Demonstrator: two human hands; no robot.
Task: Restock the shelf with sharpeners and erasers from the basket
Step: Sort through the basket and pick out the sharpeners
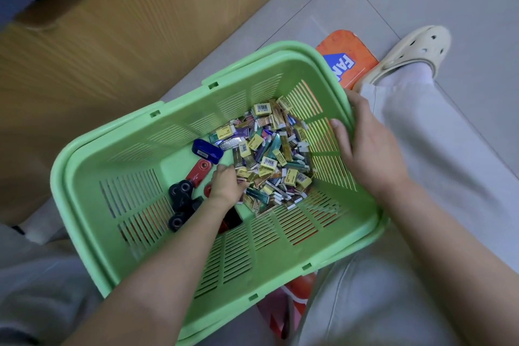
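To steady the basket (81, 241), the right hand (368, 146) grips its rim while the left hand (226, 184) curls round erasers (275, 154).

Green slotted basket (157, 166); yellow, purple erasers (276, 157).

The green basket (134, 233) is open on top, so entry from above is free; its slatted walls close every side. Inside, the eraser pile (276, 160) fills the right half; sharpeners (181, 195) crowd the near left; bare basket floor shows far left; the right hand (368, 149) grips the right rim.
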